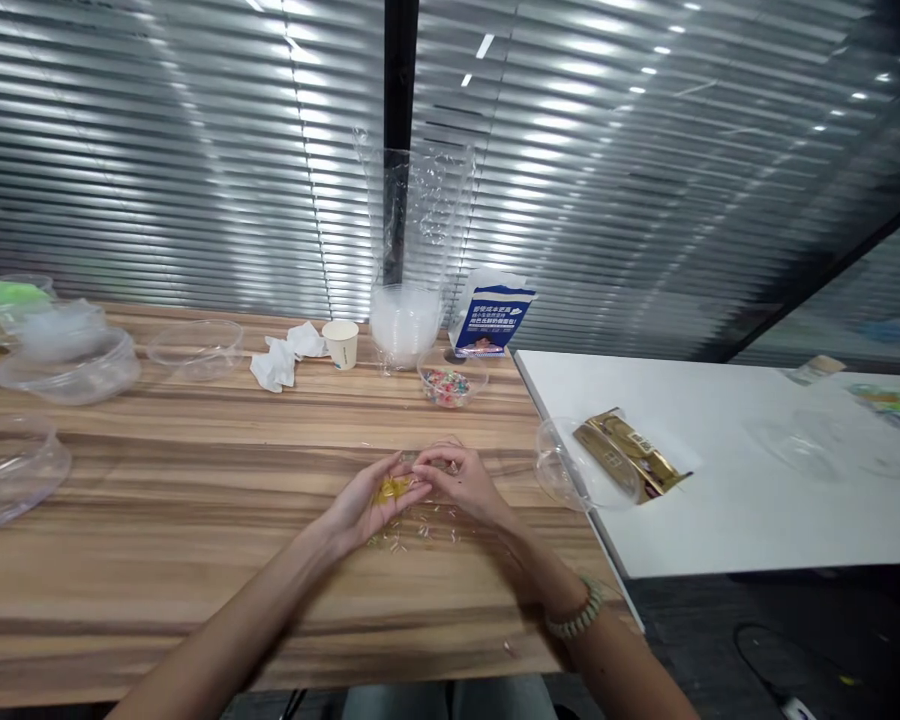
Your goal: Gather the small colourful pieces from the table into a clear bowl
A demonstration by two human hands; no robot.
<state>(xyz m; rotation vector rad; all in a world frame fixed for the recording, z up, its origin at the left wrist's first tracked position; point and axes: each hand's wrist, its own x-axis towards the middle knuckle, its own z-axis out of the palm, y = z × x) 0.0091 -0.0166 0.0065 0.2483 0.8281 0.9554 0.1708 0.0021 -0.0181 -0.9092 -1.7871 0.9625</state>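
Over the wooden table, my left hand (362, 505) is turned palm up and cupped, with a small heap of yellow pieces (394, 487) in it. My right hand (461, 487) meets it from the right, thumb and fingertips pinched together above the left fingers. Whatever is in that pinch is too small to make out. Short thin bits (424, 530) in pale colours lie scattered on the tabletop just below both hands. Behind the hands stands a clear round bowl (454, 378) holding many multicoloured bits.
A paper cup (340, 344), crumpled tissues (277, 362) and a clear bag with white filling (405, 320) stand at the back. A blue-and-white package (493, 318) is beside them. Clear containers (67, 370) sit left; a gold packet (626, 453) lies on the white table (720, 520).
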